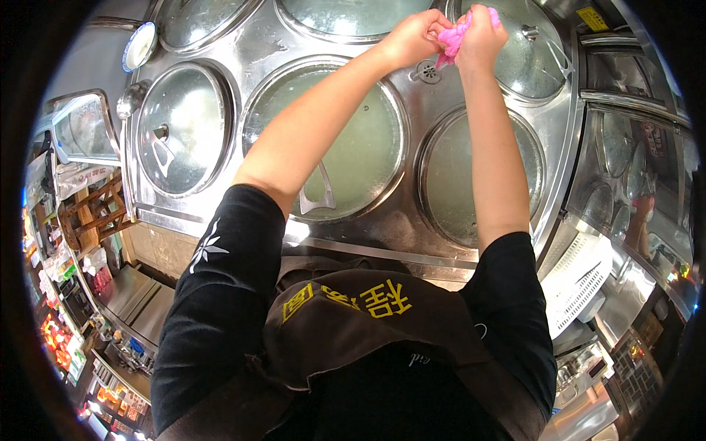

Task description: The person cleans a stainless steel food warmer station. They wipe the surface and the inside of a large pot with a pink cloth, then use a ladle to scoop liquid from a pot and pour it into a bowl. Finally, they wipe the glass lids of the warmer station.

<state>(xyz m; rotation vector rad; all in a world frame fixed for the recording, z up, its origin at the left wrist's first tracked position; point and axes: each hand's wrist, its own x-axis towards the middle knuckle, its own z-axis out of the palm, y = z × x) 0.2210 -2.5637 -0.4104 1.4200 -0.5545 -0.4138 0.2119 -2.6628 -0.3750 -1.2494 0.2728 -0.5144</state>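
A bunched pink cloth (453, 37) is twisted between my two hands over the stainless-steel counter (259, 49). My left hand (417, 36) has its fingers closed on the cloth's left side. Wrapped tightly around its other end is my right hand (482, 41). Just below the cloth a small round drain (429, 71) is set into the steel. Beneath my left forearm sits a large round glass lid (353, 149) with a metal rim. My right forearm passes over another glass lid (449, 182), hiding part of it.
More round lids surround these, including a left one with a knob (182, 132) and one at upper right (524, 55). A blue-rimmed bowl (139, 47) and a metal ladle (132, 99) are along the left edge. A white perforated basket (579, 292) stands at right.
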